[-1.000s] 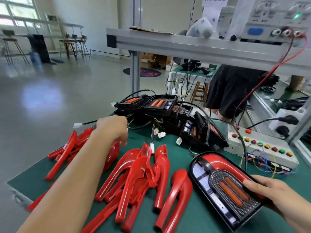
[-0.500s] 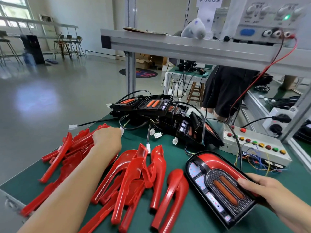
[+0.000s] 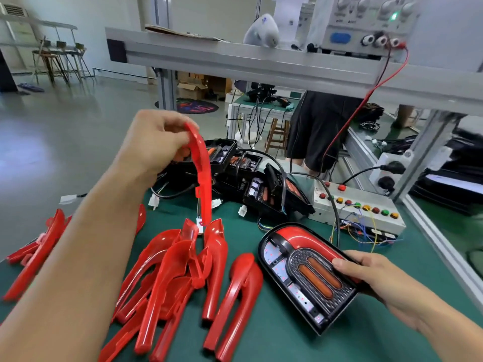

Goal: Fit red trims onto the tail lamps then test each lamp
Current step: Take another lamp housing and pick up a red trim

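A: Left hand [image 3: 156,142] pose?

B: Raised above the green mat [image 3: 274,335], forearm reaching in from the lower left. Fingers and thumb are curled round the top end of one red trim [image 3: 202,176], which hangs down nearly vertical. Its lower tip sits just above the trim pile [image 3: 177,278], left of the tail lamp [image 3: 305,273]; whether it touches the pile cannot be told.

A: Right hand [image 3: 371,275]?

B: Grips the tail lamp's right edge, thumb laid on the textured face, fingers wrapped underneath. The lamp lies tilted on the mat.

A: Materials?

B: Trims: glossy red moulded plastic, long curved forks with two prongs. Lamp: black housing with a rounded top, red arch across it, honeycomb-textured black panel with two amber oblong lenses, pale speckled insets on its left side.

A: Beyond the lamp?

B: A heap of black lamp housings [image 3: 248,178] with wires and white connectors, then a grey button box [image 3: 358,207] with red, yellow and green buttons.

A: Obscured?

B: The left arm covers part of the pile. The right fingers are hidden under the lamp. The trims at far left are blurred.
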